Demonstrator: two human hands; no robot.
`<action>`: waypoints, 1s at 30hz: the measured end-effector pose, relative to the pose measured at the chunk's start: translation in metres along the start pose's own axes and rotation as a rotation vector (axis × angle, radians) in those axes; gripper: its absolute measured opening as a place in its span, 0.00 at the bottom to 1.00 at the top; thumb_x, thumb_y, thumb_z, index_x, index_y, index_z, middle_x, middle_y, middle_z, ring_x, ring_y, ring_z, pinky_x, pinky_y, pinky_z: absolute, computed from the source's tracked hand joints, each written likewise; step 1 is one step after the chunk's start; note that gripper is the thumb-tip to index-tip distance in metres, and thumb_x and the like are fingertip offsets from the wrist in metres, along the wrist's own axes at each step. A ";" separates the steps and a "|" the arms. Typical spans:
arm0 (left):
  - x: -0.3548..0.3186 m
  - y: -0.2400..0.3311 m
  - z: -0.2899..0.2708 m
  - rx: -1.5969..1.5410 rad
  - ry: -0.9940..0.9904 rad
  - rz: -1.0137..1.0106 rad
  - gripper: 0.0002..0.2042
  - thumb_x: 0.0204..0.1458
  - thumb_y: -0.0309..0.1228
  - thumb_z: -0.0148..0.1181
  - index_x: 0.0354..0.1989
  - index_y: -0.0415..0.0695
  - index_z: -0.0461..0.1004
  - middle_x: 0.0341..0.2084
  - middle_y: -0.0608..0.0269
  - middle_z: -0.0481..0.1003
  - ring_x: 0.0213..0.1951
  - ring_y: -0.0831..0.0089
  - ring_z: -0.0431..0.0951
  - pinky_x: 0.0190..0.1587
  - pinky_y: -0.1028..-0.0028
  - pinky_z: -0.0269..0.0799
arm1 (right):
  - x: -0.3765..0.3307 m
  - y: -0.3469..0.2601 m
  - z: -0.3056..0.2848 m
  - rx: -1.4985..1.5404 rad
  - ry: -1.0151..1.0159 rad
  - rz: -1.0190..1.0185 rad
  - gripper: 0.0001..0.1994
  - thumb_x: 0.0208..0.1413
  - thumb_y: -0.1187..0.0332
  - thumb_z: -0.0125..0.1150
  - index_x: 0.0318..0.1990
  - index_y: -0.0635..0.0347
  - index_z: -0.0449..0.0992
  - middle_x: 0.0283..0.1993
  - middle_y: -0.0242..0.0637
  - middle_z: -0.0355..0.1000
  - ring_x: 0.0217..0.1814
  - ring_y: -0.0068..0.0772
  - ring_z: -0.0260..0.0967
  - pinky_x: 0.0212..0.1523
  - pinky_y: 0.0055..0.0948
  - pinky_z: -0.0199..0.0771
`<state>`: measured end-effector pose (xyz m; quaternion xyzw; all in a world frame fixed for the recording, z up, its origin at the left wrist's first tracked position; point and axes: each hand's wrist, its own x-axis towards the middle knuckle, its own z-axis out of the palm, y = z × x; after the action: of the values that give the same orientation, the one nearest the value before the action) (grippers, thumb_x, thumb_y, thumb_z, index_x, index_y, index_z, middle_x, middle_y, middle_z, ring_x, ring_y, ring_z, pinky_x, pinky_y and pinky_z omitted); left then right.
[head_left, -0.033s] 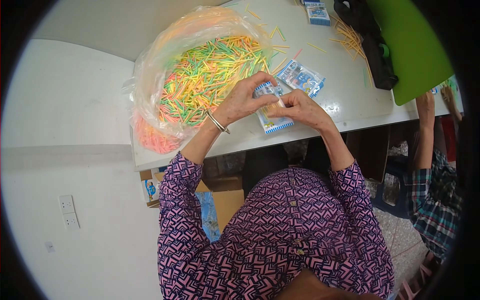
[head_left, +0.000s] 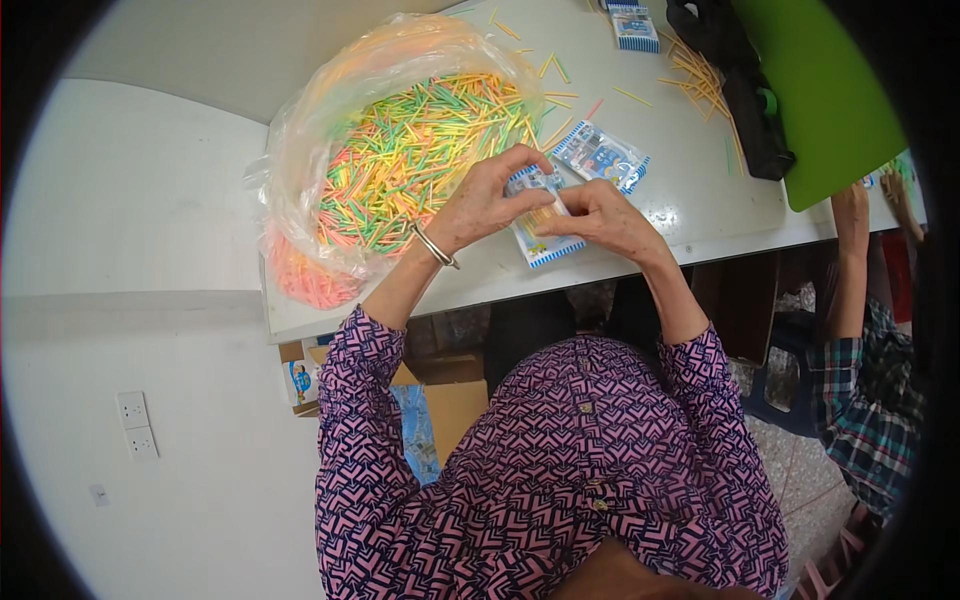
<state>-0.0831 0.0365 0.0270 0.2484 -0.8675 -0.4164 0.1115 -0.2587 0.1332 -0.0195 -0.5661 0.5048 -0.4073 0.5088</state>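
From the head camera: gripping a clear-and-blue striped packet (head_left: 538, 243) in both bare hands at the near edge of the pale table (head_left: 690, 215), just right of the big clear plastic bag (head_left: 300, 190). With the left hand (head_left: 498, 200), holding the packet's far left part, thumb laid across the face and forefinger arched over the far end. With the right hand (head_left: 610, 222), closing thumb and bent fingers on the packet's right side, fingertips partly hidden; cannot tell whether pinching film alone or film with contents. Cannot tell either whether resting the packet on the table or keeping it just above. Wearing a metal bracelet (head_left: 437, 247) on the left wrist.

Heaped inside the bag, short thin sticks (head_left: 430, 160) in green, yellow, orange and pink. Lying flat just beyond the right hand, a second packet (head_left: 603, 160); at the far side, more striped packets (head_left: 635, 25). Scattered to the far right, loose yellow sticks (head_left: 695, 80), beside a black object (head_left: 755, 125) and a green panel (head_left: 830, 100). Past the panel, at the right, a co-worker's hand (head_left: 851, 205) and plaid sleeve (head_left: 850, 410). Under the table's near edge, an open cardboard box (head_left: 455, 420).
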 end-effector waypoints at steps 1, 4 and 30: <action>-0.001 -0.007 0.000 -0.045 0.012 -0.018 0.17 0.46 0.30 0.64 0.44 0.41 0.70 0.40 0.67 0.70 0.42 0.79 0.69 0.48 0.77 0.64 | -0.002 -0.001 -0.001 -0.051 0.089 -0.059 0.15 0.45 0.60 0.66 0.28 0.66 0.78 0.22 0.30 0.69 0.25 0.18 0.60 0.27 0.22 0.59; 0.000 -0.016 -0.001 -0.048 -0.016 -0.059 0.17 0.46 0.32 0.65 0.44 0.41 0.70 0.39 0.65 0.71 0.43 0.76 0.69 0.47 0.76 0.64 | 0.000 0.014 -0.025 -0.425 0.696 -0.286 0.17 0.43 0.58 0.67 0.32 0.64 0.78 0.30 0.37 0.70 0.35 0.32 0.65 0.36 0.29 0.65; 0.006 0.011 0.008 0.065 0.336 0.165 0.07 0.47 0.26 0.60 0.34 0.39 0.77 0.27 0.60 0.75 0.31 0.74 0.72 0.35 0.75 0.66 | -0.003 -0.014 -0.024 -0.050 0.329 -0.186 0.11 0.48 0.69 0.63 0.36 0.68 0.76 0.29 0.29 0.71 0.30 0.17 0.62 0.31 0.20 0.62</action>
<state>-0.0953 0.0445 0.0299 0.2462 -0.8670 -0.3303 0.2805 -0.2806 0.1315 -0.0022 -0.5485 0.5365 -0.5271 0.3654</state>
